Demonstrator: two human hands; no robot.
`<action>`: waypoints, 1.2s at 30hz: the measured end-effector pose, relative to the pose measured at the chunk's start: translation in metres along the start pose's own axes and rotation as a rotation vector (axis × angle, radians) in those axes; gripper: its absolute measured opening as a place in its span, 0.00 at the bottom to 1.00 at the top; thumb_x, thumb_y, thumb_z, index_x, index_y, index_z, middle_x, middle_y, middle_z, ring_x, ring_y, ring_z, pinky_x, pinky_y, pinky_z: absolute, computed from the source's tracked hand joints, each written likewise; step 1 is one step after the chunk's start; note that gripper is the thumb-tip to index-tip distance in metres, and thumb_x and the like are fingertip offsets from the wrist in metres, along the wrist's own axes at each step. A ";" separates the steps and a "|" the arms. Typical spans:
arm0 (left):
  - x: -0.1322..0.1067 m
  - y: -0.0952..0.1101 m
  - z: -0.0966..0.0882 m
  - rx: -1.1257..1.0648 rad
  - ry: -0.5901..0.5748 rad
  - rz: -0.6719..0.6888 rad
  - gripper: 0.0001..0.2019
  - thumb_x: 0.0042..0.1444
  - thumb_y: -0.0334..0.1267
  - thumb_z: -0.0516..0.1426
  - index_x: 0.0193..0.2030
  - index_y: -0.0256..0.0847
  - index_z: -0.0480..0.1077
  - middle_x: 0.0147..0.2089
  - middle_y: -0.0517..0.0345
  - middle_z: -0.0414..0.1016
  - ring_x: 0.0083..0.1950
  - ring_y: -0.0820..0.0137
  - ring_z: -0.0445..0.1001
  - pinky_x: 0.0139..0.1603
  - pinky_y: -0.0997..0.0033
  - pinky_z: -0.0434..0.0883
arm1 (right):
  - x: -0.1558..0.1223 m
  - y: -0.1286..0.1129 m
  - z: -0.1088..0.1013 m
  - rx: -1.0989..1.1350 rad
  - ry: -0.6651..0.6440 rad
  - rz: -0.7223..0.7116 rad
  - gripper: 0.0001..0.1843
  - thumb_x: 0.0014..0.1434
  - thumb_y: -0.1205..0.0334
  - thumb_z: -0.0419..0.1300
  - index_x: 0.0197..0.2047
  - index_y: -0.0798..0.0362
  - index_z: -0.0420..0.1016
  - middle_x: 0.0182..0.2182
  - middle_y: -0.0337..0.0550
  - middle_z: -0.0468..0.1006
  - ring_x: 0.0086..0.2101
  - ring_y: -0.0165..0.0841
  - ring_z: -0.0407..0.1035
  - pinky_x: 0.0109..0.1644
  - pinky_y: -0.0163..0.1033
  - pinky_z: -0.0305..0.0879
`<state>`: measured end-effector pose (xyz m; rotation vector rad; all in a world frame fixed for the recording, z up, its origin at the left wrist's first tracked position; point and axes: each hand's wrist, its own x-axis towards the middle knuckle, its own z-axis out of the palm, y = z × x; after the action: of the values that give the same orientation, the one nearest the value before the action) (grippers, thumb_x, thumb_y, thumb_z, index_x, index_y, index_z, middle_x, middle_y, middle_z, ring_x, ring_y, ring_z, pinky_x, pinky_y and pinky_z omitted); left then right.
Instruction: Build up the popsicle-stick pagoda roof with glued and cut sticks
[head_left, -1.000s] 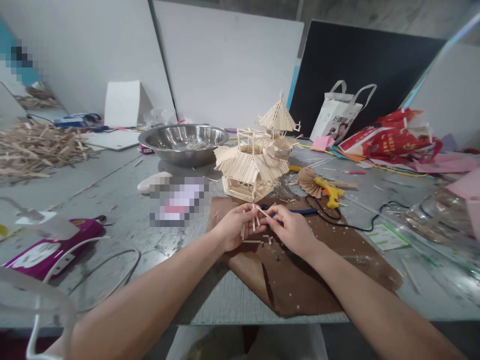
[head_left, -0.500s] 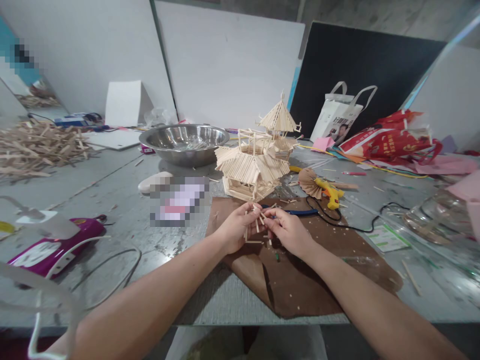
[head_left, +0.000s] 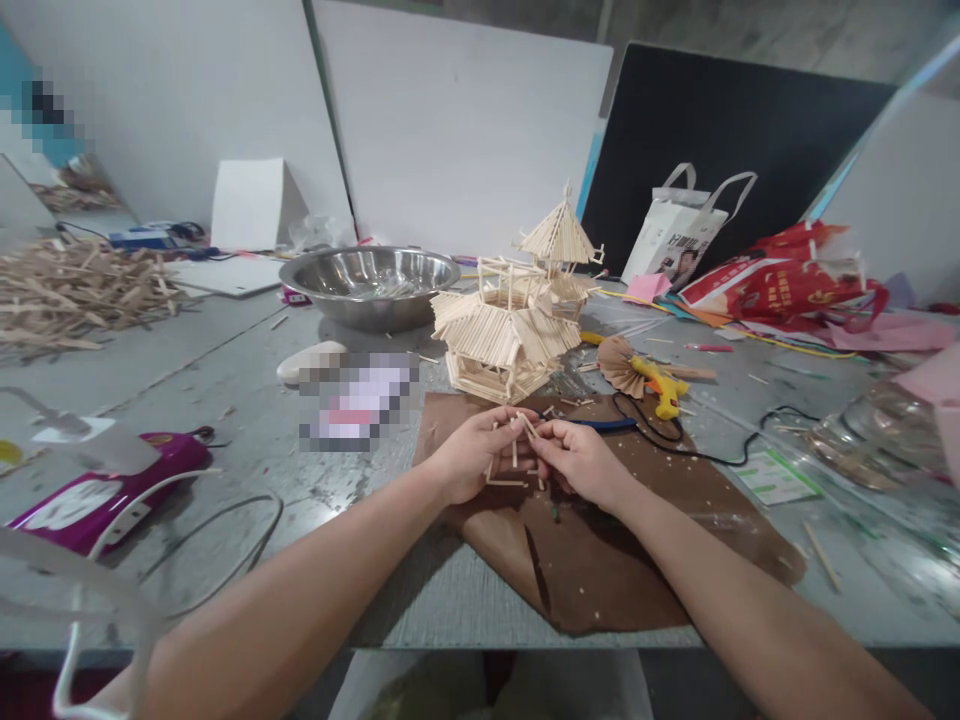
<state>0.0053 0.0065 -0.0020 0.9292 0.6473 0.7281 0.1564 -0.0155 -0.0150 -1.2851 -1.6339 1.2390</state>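
Observation:
Both hands meet above a brown cloth (head_left: 600, 560) on the table. My left hand (head_left: 480, 455) is closed around a small frame of thin wooden sticks (head_left: 507, 484), whose ends poke out below the fingers. Pinched in my right hand (head_left: 581, 455) is a thin wooden stick (head_left: 528, 424), its tip close to the left fingertips; whether it touches the frame I cannot tell. Just beyond the hands stands a stick-built pavilion model (head_left: 506, 340) with an open top. Behind it rises another stick model with a pointed roof (head_left: 562, 235).
A steel basin (head_left: 367, 315) stands left of the models. A yellow glue gun (head_left: 664, 388) with a black cord lies to the right. At left are a purple power strip (head_left: 161, 470), a white cable and a pile of wood strips (head_left: 75, 290). A blurred phone (head_left: 360, 405) lies nearby.
Both hands stay together over the cloth. The right fingers have shifted slightly, and the small frame in the left hand has tilted a little. The rest of the table looks the same.

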 end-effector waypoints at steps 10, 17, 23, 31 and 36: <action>-0.003 0.022 -0.017 0.358 0.211 0.001 0.08 0.48 0.36 0.53 0.35 0.36 0.66 0.15 0.67 0.57 0.10 0.85 0.48 0.09 0.85 0.42 | 0.001 -0.001 -0.008 -0.054 0.066 -0.066 0.09 0.51 0.56 0.51 0.30 0.54 0.62 0.14 0.29 0.62 0.13 0.20 0.50 0.15 0.27 0.45; -0.006 0.019 -0.013 0.639 0.142 -0.045 0.12 0.45 0.45 0.54 0.30 0.37 0.67 0.13 0.69 0.52 0.12 0.83 0.45 0.13 0.81 0.43 | 0.000 -0.001 -0.007 -0.070 0.058 -0.075 0.10 0.51 0.55 0.51 0.30 0.54 0.62 0.14 0.30 0.60 0.14 0.21 0.50 0.17 0.28 0.47; -0.012 0.009 -0.012 1.316 0.039 0.197 0.03 0.37 0.37 0.59 0.21 0.42 0.70 0.19 0.61 0.67 0.20 0.75 0.59 0.20 0.78 0.50 | -0.001 -0.001 -0.008 -0.098 0.040 -0.084 0.10 0.51 0.56 0.50 0.30 0.54 0.62 0.15 0.30 0.60 0.16 0.22 0.53 0.19 0.28 0.50; -0.014 0.006 -0.008 1.212 0.079 0.238 0.06 0.35 0.32 0.59 0.14 0.42 0.66 0.14 0.62 0.60 0.17 0.76 0.52 0.19 0.76 0.47 | 0.001 0.003 -0.007 -0.116 0.053 -0.109 0.10 0.52 0.54 0.50 0.30 0.53 0.62 0.15 0.30 0.61 0.15 0.22 0.52 0.18 0.29 0.49; -0.012 0.013 -0.004 0.804 0.030 0.089 0.11 0.45 0.43 0.54 0.21 0.38 0.64 0.14 0.66 0.56 0.14 0.81 0.50 0.15 0.79 0.48 | 0.001 0.004 -0.008 -0.043 0.139 -0.163 0.12 0.53 0.52 0.47 0.31 0.53 0.60 0.17 0.31 0.62 0.13 0.21 0.51 0.16 0.29 0.48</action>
<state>-0.0085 0.0044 0.0100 1.6919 0.9550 0.5554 0.1644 -0.0120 -0.0162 -1.2090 -1.6375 1.0001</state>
